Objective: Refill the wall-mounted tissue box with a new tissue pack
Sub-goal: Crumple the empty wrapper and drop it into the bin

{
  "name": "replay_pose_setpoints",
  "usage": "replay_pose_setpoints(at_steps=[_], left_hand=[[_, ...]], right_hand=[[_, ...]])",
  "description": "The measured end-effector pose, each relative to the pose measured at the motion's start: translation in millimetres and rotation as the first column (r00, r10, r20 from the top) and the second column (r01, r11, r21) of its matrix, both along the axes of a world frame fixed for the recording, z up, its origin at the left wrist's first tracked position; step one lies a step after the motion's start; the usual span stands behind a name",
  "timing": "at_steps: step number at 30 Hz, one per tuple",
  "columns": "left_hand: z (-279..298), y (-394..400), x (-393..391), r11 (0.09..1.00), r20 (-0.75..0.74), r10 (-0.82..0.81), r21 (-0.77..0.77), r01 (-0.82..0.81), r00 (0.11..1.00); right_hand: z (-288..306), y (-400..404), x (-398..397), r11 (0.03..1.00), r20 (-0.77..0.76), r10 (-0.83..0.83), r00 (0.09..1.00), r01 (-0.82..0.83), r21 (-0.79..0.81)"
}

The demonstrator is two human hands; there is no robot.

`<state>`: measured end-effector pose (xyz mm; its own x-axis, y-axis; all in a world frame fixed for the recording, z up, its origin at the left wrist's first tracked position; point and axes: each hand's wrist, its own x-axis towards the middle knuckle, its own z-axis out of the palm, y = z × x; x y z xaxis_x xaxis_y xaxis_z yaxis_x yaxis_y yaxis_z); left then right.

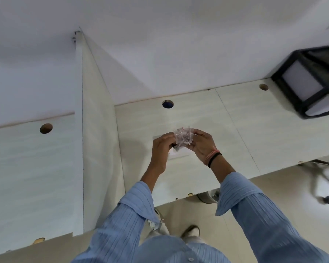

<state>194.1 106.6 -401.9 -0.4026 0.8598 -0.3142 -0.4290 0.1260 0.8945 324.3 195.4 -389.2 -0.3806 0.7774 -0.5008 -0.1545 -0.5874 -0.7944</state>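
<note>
Pale wood-grain counter (198, 118) below, white flat rectangular item (179, 156) lying on it under hands, likely tissue pack. Left hand (160, 149) and right hand (201, 147) both pinch-closed on crumpled clear plastic wrapper (183, 138), held above counter. Ball wrapper tight, one-hand grip, free other for pack. Wall box not visible.

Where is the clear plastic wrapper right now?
In the head view the plastic wrapper is crumpled between the left hand and right hand, above the desk, near its middle cable hole.
</note>
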Motion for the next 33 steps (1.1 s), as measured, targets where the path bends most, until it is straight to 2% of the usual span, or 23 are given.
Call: replay_pose_setpoints(at_steps=[4,10,16,22,26,30,33], left_hand=[[9,-1,18,0.999,0.006,0.030,-0.013,-0.030,1.000],[42,-18,63,0.968,-0.088,-0.249,-0.015,0.249,0.964],[65,-47,144,0.953,-0.211,-0.296,0.006,0.304,0.932],[70,-77,243,0.948,-0.298,-0.317,-0.059,0.314,0.901],[62,-86,307,0.928,-0.351,-0.371,-0.110,0.356,0.860],[57,-83,359,0.895,-0.385,-0.443,-0.145,0.421,0.809],[53,-76,391,0.864,-0.433,-0.497,-0.167,0.474,0.752]], right_hand=[[15,-7,24,0.997,-0.004,-0.056,0.998,0.056,0.058],[45,-25,84,0.982,0.023,-0.054,0.998,0.049,0.185],[61,-65,168,0.949,0.078,-0.114,0.990,0.085,0.304],[56,-117,278,0.956,0.027,-0.164,0.986,0.152,0.251],[54,-150,355,0.971,-0.058,-0.201,0.978,0.206,0.119],[46,-171,418,0.988,0.019,-0.144,0.989,0.143,0.053],[35,-181,447,0.988,-0.057,-0.155,0.986,0.156,0.021]])
